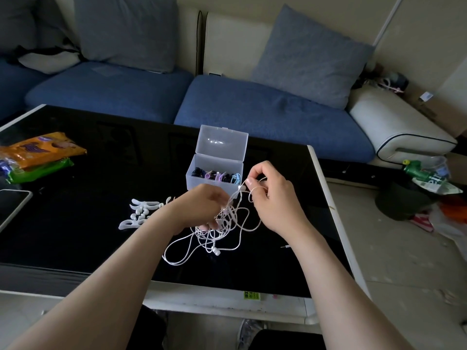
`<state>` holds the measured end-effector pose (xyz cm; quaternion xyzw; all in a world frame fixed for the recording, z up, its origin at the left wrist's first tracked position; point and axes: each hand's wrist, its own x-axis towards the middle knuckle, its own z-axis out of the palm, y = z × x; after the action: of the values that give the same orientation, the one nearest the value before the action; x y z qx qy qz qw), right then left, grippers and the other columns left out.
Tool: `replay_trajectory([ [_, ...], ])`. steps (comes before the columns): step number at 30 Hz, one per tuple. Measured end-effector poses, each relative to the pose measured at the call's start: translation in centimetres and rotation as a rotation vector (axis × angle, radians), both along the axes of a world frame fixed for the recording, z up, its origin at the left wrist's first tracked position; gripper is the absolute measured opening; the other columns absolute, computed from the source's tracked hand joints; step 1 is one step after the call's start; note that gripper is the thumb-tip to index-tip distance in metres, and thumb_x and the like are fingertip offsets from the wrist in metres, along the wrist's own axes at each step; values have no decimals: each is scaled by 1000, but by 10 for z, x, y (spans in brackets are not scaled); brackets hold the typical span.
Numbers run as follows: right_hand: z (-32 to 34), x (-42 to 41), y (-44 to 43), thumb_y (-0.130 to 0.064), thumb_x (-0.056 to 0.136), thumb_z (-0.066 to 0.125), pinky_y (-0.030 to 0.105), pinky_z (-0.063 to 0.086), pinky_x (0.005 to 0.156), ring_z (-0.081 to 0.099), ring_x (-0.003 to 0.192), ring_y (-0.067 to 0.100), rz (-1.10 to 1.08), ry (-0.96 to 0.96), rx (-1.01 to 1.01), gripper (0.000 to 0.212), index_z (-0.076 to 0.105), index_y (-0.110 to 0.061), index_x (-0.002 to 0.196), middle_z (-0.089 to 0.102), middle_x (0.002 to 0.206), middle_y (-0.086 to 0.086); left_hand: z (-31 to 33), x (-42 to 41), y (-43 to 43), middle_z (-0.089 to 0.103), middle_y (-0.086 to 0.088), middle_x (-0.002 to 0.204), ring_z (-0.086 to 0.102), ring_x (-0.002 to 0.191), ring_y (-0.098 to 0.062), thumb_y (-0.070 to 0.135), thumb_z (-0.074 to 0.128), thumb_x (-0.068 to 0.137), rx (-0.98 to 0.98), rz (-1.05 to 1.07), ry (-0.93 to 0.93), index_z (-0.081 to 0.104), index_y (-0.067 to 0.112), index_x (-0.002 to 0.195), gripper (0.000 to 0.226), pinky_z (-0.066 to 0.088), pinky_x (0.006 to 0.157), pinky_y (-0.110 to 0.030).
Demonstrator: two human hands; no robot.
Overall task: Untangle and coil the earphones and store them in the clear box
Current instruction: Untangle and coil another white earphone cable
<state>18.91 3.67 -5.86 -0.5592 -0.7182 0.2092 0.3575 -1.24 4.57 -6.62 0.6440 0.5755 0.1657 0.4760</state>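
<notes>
White earphones tangled over the desk middle: left hand grip clutches the knot, right hand pinches a loop. Untangling; next, work loop free.

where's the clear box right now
Head view, centre: the clear box stands open on the table near its far edge, just beyond the left hand, right hand and earphones.
</notes>
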Motion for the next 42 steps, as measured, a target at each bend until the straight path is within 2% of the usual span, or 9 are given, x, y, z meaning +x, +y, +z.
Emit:
replay_trajectory([
  [3, 2, 0, 0, -25, 109, 57, 30, 41, 54, 55, 57, 13, 6, 12, 42, 7, 56, -24, 102, 63, 69, -1, -8, -5, 0, 58, 3, 137, 79, 79, -20, 14, 55, 104, -28, -114, 7, 63, 23, 133, 31, 63, 67, -32],
  [6, 2, 0, 0, -25, 104, 67, 20, 39, 61, 56, 68, 5, -30, -4, 81, 5, 66, -25, 100, 59, 79, -7, -11, -5, 1, 62, 0, 125, 75, 84, -23, 36, 65, 103, 60, -142, 72, 69, 26, 110, 13, 63, 65, -31],
  [11, 0, 2, 3, -25, 99, 73, 30, 52, 73, 56, 86, 6, -153, 18, 126, 2, 71, -26, 99, 49, 111, -3, -12, -2, 6, 70, 3, 101, 66, 93, -17, 40, 67, 96, 289, 71, 262, 68, 22, 97, 18, 51, 74, -30],
  [15, 7, -1, 1, -13, 108, 57, 12, 39, 61, 59, 63, -1, -86, 159, -1, 9, 60, -18, 101, 77, 92, -6, -9, 2, 6, 69, 5, 87, 62, 73, -13, 34, 63, 98, 311, 151, 192, 65, 23, 93, 12, 43, 57, -24],
  [18, 11, -7, -4, -12, 111, 50, 18, 37, 59, 55, 53, -2, -68, 274, -61, 7, 55, -15, 107, 81, 95, -7, -6, 5, 5, 66, 5, 75, 53, 56, -13, 31, 53, 105, 318, 134, 165, 66, 21, 101, 17, 36, 47, -19],
  [23, 14, -13, -5, -10, 104, 53, 26, 47, 71, 63, 71, 7, -119, 389, -68, 8, 59, -14, 104, 78, 97, -4, -5, 9, 5, 70, -5, 86, 55, 64, -18, 26, 45, 105, 301, 131, 168, 67, 12, 99, 27, 42, 55, -29],
  [26, 17, -14, -6, -7, 102, 53, 16, 47, 68, 63, 68, -1, -139, 439, -96, 9, 60, -12, 102, 79, 95, -4, -3, 8, 6, 74, -5, 90, 55, 57, -12, 21, 43, 106, 237, 181, 28, 74, 19, 95, 33, 42, 49, -22],
  [35, 24, -13, -9, -8, 102, 55, 10, 35, 50, 55, 48, -6, -184, 492, -125, 9, 56, -11, 94, 81, 95, -3, -3, 4, 11, 70, -2, 86, 59, 74, -15, 36, 69, 99, 147, 406, -305, 81, 24, 91, 19, 48, 74, -31],
  [42, 24, -17, -12, -14, 102, 55, 24, 47, 63, 60, 64, -1, -80, 405, -203, 13, 51, -14, 90, 82, 102, -3, -8, -1, 12, 80, -3, 81, 79, 83, -26, 28, 84, 80, 210, 606, -361, 85, 30, 85, 5, 65, 88, -49],
])
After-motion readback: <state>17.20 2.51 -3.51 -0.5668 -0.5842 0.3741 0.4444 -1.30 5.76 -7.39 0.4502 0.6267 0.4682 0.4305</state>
